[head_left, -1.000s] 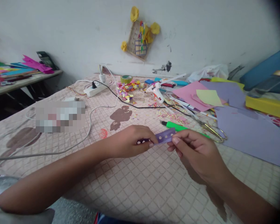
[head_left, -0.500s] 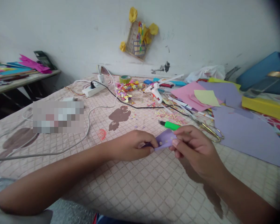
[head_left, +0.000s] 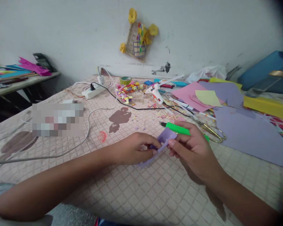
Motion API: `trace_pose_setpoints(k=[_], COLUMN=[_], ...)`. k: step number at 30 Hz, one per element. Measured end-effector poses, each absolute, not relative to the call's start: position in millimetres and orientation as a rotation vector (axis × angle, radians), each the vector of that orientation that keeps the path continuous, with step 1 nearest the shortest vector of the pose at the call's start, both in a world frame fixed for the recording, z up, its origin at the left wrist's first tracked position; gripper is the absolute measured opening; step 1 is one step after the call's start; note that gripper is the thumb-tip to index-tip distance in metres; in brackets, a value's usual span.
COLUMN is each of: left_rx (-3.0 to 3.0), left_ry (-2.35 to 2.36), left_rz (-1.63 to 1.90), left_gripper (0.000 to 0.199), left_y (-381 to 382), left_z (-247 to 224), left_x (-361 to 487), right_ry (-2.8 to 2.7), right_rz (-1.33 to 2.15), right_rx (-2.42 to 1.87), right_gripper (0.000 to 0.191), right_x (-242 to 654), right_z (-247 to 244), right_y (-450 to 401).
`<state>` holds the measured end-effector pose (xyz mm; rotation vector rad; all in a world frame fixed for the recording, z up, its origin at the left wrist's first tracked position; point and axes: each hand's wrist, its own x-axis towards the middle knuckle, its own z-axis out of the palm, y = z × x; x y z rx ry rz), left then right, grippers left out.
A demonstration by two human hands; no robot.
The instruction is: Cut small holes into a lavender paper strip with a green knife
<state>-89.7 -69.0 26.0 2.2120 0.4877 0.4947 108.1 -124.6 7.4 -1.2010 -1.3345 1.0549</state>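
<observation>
A small folded piece of purple paper (head_left: 165, 137) is held between both hands, just above the table. My left hand (head_left: 134, 148) pinches its left side between thumb and index finger. At its right edge, my right hand (head_left: 194, 147) grips it with the thumb against the fingers. Holes or cut-outs show along the fold, partly hidden by the fingers. Right behind my right hand lies a bright green highlighter (head_left: 176, 128) with a dark tip; the fingers cover part of it. Gold-handled scissors (head_left: 213, 133) rest a little farther right.
A white hot glue gun (head_left: 155, 94) lies behind the hands, its black cord (head_left: 141, 109) running across the table. Paper scraps (head_left: 126, 94), a roll of tape (head_left: 125, 80) and a power strip (head_left: 94, 91) are at the back. Large purple sheets (head_left: 250, 131) cover the right side.
The purple paper has tilted, and a lower strip now shows beneath my left hand. My right fingers have shifted slightly left, lifting so more of the green highlighter shows.
</observation>
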Motion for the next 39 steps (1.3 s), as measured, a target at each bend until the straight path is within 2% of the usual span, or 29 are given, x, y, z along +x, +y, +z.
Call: trace_pose_setpoints(k=[8, 12, 17, 19, 22, 25, 34, 39], left_rx=[2.281, 1.944, 1.47, 1.396, 1.388, 1.408, 1.422, 1.398], left_ry=[0.628, 0.592, 0.522, 0.536, 0.614, 0.685, 0.788, 0.848], left_rz=[0.56, 0.636, 0.622, 0.631, 0.65, 0.656, 0.719, 0.694], left_gripper=[0.025, 0.04, 0.07, 0.075, 0.077, 0.08, 0.076, 0.07], left_y=[-78, -80, -81, -81, -82, -84, -92, -90], left_z=[21, 16, 16, 16, 14, 12, 12, 8], left_x=[-82, -78, -74, -72, -71, -70, -61, -59], right_ry=[-1.357, -1.399, -1.376, -1.333, -1.379, -1.499, -1.761, -1.716], right_rz=[0.958, 1.006, 1.045, 1.138, 1.237, 1.171, 0.772, 0.846], right_rx=[-1.235, -1.23, -1.15, -1.162, -1.215, -1.274, -1.449, -1.431], right_gripper=[0.036, 0.035, 0.043, 0.037, 0.016, 0.027, 0.024, 0.026], right_x=[106, 106, 104, 104, 103, 104, 93, 98], right_z=[5, 7, 7, 5, 3, 2, 13, 9], right_y=[-126, -129, -125, -122, -119, -118, -122, -122])
